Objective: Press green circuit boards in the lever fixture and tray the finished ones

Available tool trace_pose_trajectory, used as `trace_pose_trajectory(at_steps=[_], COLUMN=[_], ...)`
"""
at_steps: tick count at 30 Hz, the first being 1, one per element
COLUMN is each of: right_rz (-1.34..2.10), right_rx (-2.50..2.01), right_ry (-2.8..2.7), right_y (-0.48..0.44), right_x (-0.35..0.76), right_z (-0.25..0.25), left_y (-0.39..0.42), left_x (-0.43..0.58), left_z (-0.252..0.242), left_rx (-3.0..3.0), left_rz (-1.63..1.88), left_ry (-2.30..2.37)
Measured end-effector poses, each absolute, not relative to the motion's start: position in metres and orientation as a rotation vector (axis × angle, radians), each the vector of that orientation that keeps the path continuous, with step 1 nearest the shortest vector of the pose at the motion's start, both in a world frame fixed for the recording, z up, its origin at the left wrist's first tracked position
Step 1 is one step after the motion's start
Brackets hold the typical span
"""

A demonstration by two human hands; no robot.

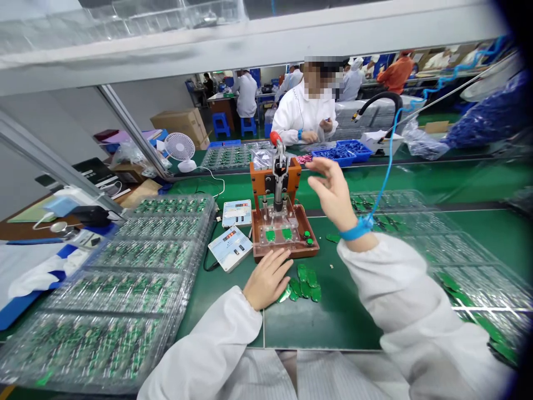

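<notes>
An orange-brown test fixture [283,233] stands on the green mat, with a red-knobbed lever [276,139] upright and two small green circuit boards [278,235] seated under its clear plate. My left hand [268,278] rests on the mat at the fixture's front edge, fingers curled loosely over a small pile of green boards [306,283]. My right hand [331,191] is raised in the air to the right of the lever, fingers spread and holding nothing. A blue wrist strap [358,228] with a coiled blue cord circles that wrist.
Stacked clear trays of green boards [137,278] fill the left side; more trays [466,261] lie at right. Two small meter boxes [231,244] sit left of the fixture. A white fan [180,149] stands behind. A person in white works across the bench near blue bins [343,153].
</notes>
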State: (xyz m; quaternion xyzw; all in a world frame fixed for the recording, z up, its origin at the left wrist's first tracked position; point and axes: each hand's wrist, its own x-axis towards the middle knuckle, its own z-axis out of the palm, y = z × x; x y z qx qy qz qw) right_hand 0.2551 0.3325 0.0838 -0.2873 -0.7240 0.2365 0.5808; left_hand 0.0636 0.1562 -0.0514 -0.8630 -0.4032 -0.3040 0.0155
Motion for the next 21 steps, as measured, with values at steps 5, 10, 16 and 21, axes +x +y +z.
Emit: trace_pose_trajectory(at_steps=[5,10,16,21], right_rz=[0.517,1.069,0.725,0.330], right_rx=[-0.650,-0.816,-0.464,-0.451], right_ry=[-1.798,-1.831,-1.831,-1.896], right_y=[0.383,0.403,0.330,0.254], right_x=[0.219,0.181,0.195,0.221], right_z=[0.155,0.205,0.220,0.179], left_y=[0.159,0.159,0.159,0.159], left_x=[0.061,0.061,0.061,0.060], left_z=[-0.055,-0.054,-0.053,-0.053], left_rx=[-2.678,-2.653,-2.674,-2.693], left_rz=[-0.975,-0.994,-1.029,-1.033], left_ry=[-1.251,-1.233,-1.237,-1.253])
